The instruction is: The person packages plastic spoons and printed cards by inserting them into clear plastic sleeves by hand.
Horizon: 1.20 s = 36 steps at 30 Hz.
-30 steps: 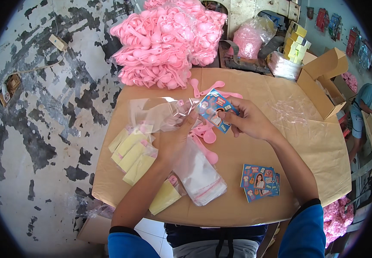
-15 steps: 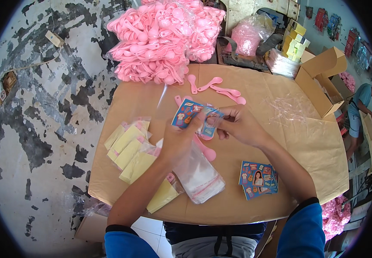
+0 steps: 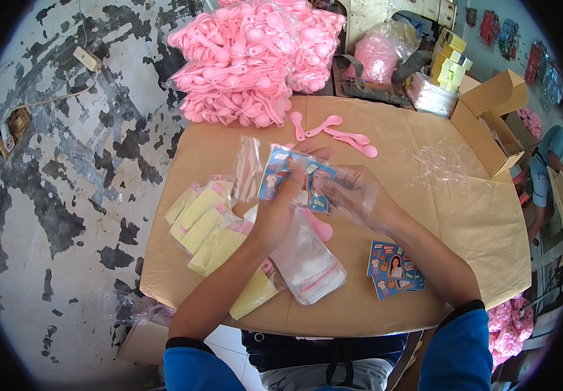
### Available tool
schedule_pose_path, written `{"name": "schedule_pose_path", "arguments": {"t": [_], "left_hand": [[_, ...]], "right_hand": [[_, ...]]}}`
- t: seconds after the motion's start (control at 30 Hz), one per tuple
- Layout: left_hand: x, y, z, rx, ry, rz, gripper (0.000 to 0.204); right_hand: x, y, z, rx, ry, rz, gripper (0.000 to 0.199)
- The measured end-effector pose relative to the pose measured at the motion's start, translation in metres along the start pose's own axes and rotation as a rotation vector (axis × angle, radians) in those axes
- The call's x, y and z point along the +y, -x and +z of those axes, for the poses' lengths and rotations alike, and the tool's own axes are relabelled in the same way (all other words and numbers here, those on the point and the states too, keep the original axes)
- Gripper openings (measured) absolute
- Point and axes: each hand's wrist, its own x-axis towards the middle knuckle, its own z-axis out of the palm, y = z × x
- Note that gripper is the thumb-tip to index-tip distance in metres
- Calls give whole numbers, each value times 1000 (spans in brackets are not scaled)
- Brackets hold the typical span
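Observation:
Above the middle of the table, my left hand [image 3: 279, 214] pinches a blue printed card [image 3: 276, 163] together with clear plastic. One clear flap [image 3: 248, 171] sticks out to the card's left. My right hand [image 3: 374, 201] is closed at the card's right end, with clear film stretched over its fingers. Whether the card sits inside the bag or behind it, I cannot tell. Below my hands lies a stack of clear plastic bags [image 3: 311, 264], partly covering a pink spoon [image 3: 320, 227]. More blue cards [image 3: 395, 270] are piled by my right forearm.
Filled packets with yellow paper [image 3: 219, 247] overlap on the left. Loose pink spoons [image 3: 350, 135] lie toward the back, before large bags of pink spoons [image 3: 236, 65]. Plastic scraps [image 3: 441, 163] and an open cardboard box [image 3: 490, 124] occupy the right side. Another person [image 3: 548, 163] is at far right.
Clear plastic now spreads out to the left of the card and over my right fingers. The card has tilted and my right hand has shifted slightly down and closer to me.

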Motion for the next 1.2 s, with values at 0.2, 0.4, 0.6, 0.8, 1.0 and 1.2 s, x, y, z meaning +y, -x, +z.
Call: {"name": "schedule_pose_path", "arguments": {"t": [0.2, 0.4, 0.6, 0.8, 1.0, 1.2], "left_hand": [[2, 11, 2, 180, -274, -74, 50], [4, 1, -12, 316, -279, 14, 47], [-3, -5, -18, 392, -204, 13, 38], [-11, -8, -19, 259, -358, 49, 34], [-9, -11, -23, 300, -89, 81, 41], [-6, -13, -30, 389, 174, 69, 36]], "right_hand": [[3, -3, -10, -26, 75, -90, 38], [-7, -11, -37, -17, 251, -129, 43], [14, -27, -64, 86, 773, -416, 15], [49, -31, -84, 28, 1711, -501, 20], [11, -28, -92, 214, 1116, -288, 18], [-24, -18, -100, 182, 550, -138, 26]]}}
